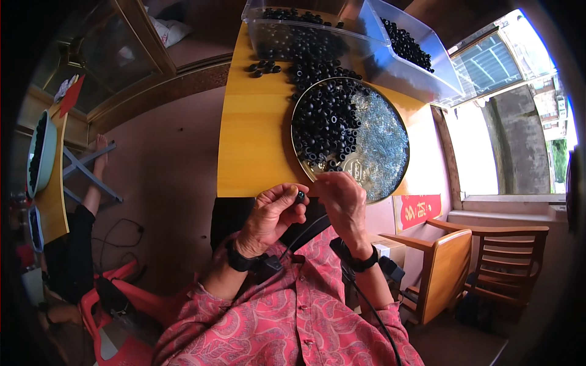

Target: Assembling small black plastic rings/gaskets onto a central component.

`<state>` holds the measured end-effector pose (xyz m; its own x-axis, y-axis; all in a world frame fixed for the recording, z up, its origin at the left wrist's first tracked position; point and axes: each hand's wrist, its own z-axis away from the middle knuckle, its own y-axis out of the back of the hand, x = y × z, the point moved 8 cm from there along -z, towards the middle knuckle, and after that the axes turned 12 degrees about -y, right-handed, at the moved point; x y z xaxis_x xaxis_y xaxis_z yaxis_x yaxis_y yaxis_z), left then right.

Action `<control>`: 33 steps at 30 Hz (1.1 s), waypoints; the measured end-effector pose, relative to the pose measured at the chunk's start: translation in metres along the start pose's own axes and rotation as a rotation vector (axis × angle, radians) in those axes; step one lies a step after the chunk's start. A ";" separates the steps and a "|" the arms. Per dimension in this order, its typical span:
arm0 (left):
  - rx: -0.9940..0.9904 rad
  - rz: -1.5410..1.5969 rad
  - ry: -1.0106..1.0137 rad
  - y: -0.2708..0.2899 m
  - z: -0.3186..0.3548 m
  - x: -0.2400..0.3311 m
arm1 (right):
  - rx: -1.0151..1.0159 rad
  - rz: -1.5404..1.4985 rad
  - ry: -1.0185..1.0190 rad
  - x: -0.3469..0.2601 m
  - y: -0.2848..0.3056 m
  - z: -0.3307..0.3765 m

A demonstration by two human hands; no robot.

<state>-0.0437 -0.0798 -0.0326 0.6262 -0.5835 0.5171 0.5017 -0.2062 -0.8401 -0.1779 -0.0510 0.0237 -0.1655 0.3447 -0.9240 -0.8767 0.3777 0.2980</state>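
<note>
We hold one small, shiny black piece (300,196) just outside the round tray (355,166), where hollow black pieces (326,119) heap left and bluish clear bits (383,137) right.

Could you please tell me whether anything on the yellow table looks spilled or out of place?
A small cluster of black beads lies loose on the yellow table, left of the larger heap and outside the round tray and plastic bins, so it may have spilled.
</note>
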 end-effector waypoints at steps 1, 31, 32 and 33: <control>0.001 0.001 -0.002 0.000 0.000 0.001 | 0.107 0.193 0.176 -0.013 0.001 -0.002; -0.067 0.000 -0.024 -0.016 0.001 0.001 | -0.014 -0.067 0.035 0.003 0.017 0.015; -0.068 -0.001 -0.016 -0.017 0.000 -0.001 | -0.036 -0.093 0.043 0.002 0.018 0.018; -0.068 -0.002 -0.008 -0.018 0.000 -0.003 | -0.053 -0.131 0.034 0.005 0.018 0.020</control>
<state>-0.0548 -0.0740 -0.0190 0.6300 -0.5768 0.5200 0.4615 -0.2605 -0.8480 -0.1858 -0.0252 0.0292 -0.0623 0.2653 -0.9622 -0.9143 0.3714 0.1616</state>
